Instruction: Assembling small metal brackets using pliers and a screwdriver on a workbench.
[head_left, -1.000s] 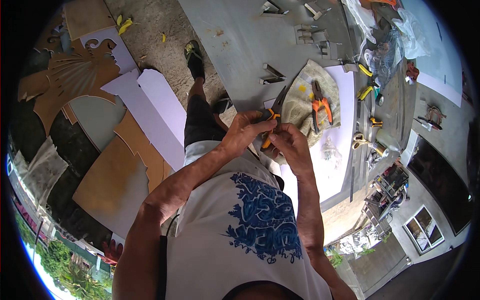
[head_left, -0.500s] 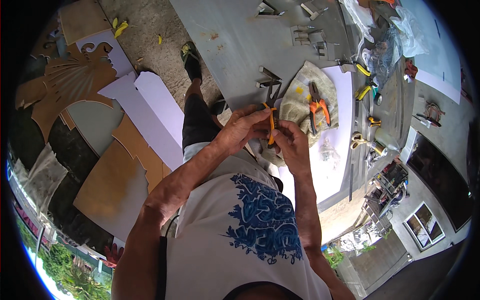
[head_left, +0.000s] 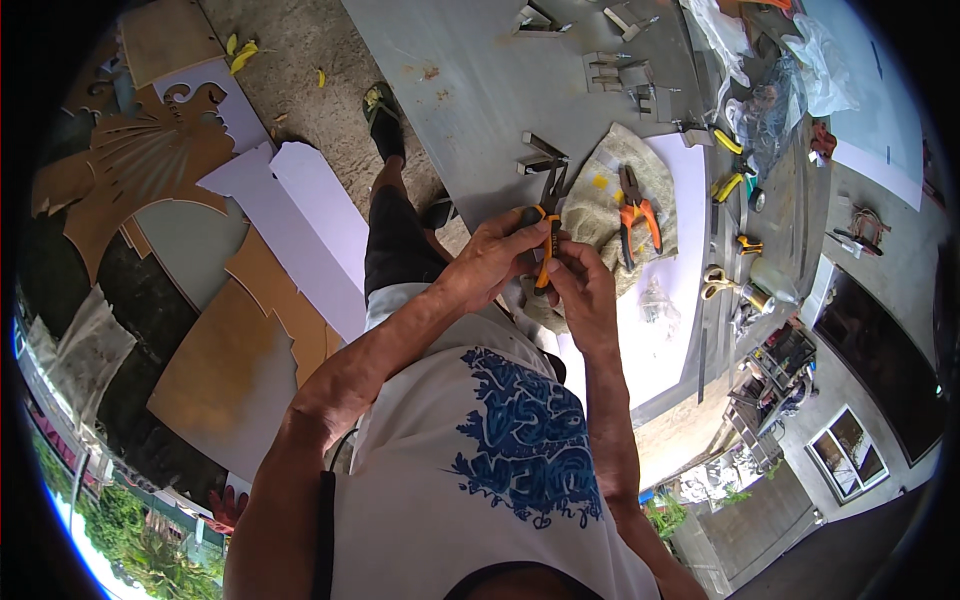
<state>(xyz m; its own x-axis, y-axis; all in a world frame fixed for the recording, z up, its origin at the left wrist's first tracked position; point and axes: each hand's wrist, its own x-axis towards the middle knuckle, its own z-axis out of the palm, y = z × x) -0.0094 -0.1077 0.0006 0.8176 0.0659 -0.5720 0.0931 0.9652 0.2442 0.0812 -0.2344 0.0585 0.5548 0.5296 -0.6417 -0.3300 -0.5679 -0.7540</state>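
Both my hands meet at the table's near edge around a pair of long-nose pliers (head_left: 551,240) with yellow-orange and black handles. Its dark jaws point away from me and stand slightly apart. My left hand (head_left: 495,255) is closed on the handles from the left, the thumb lying across them. From the right, my right hand (head_left: 588,295) pinches the lower handle end between thumb and fingers. Some fingertips are hidden behind the tool. Just right of it, a second pair of pliers (head_left: 637,222), orange and black, rests on a beige cloth (head_left: 612,165).
Metal brackets (head_left: 625,78) stand on the grey metal table (head_left: 450,100). A white sheet (head_left: 672,330) lies under the cloth. Yellow-handled tools (head_left: 728,185), scissors (head_left: 716,282) and plastic bags (head_left: 820,65) line the right side. Cut brown boards (head_left: 215,370) lie at left.
The pliers have shifted slightly right, and their jaws look a little wider apart. Both hands keep their hold.
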